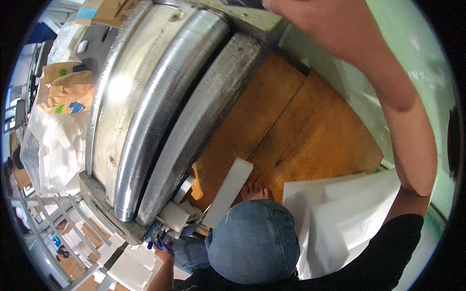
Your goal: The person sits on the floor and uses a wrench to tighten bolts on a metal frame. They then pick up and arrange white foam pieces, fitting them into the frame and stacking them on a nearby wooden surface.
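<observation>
At the lower left, my left hand [164, 253] closes around a small blue handle-like piece [156, 246] by the machine's near corner. Its exact kind is too small to make out. Up at the top edge, my right hand [310, 22] reaches over the far end of the machine. Its fingers meet a dark object [245, 3], mostly cut off by the picture's edge. Between the hands lies a shiny metal roller [167, 97], set lengthwise between a pale metal plate [138, 77] and a worn grey metal bar [204, 111].
My jeans-covered knee [255, 240] and bare foot [255, 191] are over a brown wooden board [296, 131]. A white foam strip [228, 191] leans beside the foot; white foam sheets [340, 213] lie at right. Brown paper [68, 89] and bagged white scraps [58, 150] lie left of the machine.
</observation>
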`<state>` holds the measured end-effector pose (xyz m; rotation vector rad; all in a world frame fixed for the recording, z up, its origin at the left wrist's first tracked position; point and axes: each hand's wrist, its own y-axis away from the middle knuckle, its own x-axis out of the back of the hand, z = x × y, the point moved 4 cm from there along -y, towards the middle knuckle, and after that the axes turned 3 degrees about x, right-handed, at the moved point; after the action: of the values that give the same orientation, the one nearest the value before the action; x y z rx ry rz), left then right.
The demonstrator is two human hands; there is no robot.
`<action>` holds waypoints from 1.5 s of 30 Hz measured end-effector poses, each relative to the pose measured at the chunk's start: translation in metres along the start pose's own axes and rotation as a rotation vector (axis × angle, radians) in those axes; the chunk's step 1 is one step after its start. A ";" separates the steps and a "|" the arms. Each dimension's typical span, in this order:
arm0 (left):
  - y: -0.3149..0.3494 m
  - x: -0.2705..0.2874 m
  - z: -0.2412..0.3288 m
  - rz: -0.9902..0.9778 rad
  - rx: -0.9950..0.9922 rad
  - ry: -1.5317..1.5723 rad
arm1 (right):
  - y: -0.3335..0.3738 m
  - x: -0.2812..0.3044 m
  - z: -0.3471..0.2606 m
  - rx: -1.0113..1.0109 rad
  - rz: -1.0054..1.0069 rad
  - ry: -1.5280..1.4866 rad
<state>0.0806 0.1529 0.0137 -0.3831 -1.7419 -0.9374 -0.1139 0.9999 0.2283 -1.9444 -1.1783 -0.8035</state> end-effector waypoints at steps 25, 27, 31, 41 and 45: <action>-0.035 -0.016 -0.046 0.098 0.040 -0.029 | -0.046 -0.052 0.016 0.085 -0.080 0.264; -0.035 -0.017 -0.044 0.099 0.017 -0.019 | -0.050 -0.052 0.016 0.064 -0.096 0.255; -0.026 -0.011 -0.024 -0.107 -0.477 0.306 | -0.053 -0.053 0.017 0.046 -0.089 0.235; -0.038 -0.017 -0.033 0.111 -0.566 0.091 | -0.058 -0.052 0.021 0.047 -0.087 0.195; -0.021 -0.010 -0.009 0.057 -0.558 0.228 | -0.062 -0.047 0.027 0.025 -0.147 0.152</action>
<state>0.0770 0.1345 -0.0028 -0.6523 -1.2383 -1.3666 -0.1845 1.0201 0.1914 -1.7591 -1.2428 -0.9902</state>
